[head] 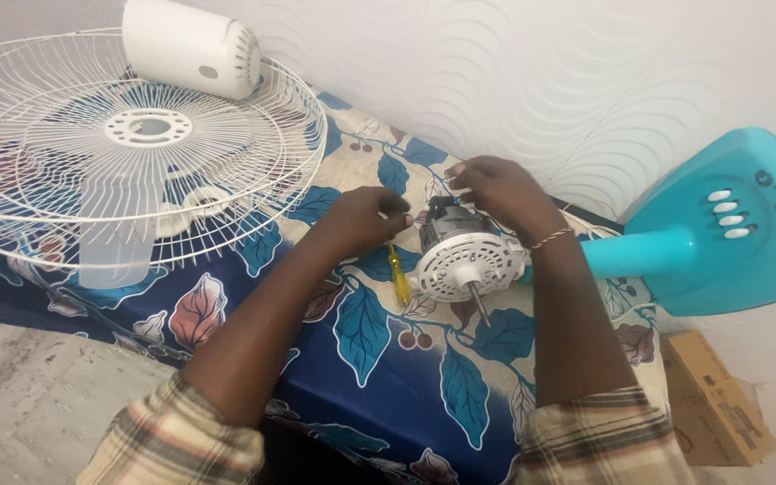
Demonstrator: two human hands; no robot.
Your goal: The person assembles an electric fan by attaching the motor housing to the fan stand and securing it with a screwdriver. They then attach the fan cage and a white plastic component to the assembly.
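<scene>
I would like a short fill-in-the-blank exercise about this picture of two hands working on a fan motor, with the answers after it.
1. The yellow-handled screwdriver is in the person's ____ hand.
2. The grey and white fan motor with a metal shaft lies on a blue cloth printed with ____.
3. The base of the fan stand at the right is ____ in colour.
4. The white plastic motor cover rests on the white wire fan ____.

Answers: left; leaves; turquoise; guard

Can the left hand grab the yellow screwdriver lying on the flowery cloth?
Probably yes. The yellow-handled screwdriver lies just below the left hand, nothing covers it, and the white round fan motor sits beside it, not over it.
</scene>
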